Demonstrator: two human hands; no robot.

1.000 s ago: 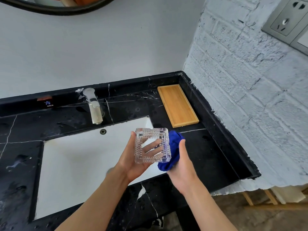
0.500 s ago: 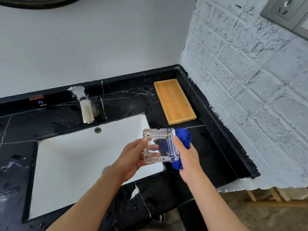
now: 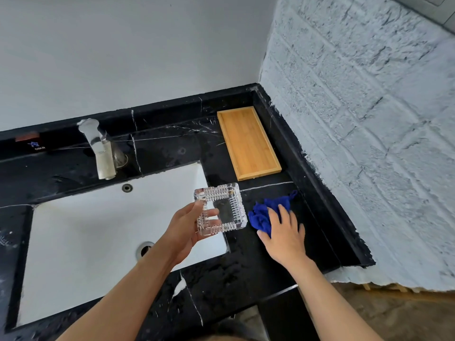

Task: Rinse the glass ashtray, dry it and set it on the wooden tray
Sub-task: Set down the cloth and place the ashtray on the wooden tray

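Ashtray held over the sink's right rim, cloth pressed flat on the bench beside it.

The left hand (image 3: 184, 232) curls its fingers round the left side of the glass ashtray (image 3: 220, 209), holding it tilted in the air above the right edge of the white sink (image 3: 73, 232), clear of the black marble bench (image 3: 221, 279). The right hand (image 3: 283, 235) lies open, palm down, fingers spread on the crumpled blue cloth (image 3: 263, 212), which rests on the bench just right of the ashtray and apart from it. The wooden tray (image 3: 248, 142) sits bare in the back right corner, its far and right edges close to the raised black upstand. A strip of open bench runs between cloth and tray. The faucet (image 3: 99, 148) stands behind the sink, well left.
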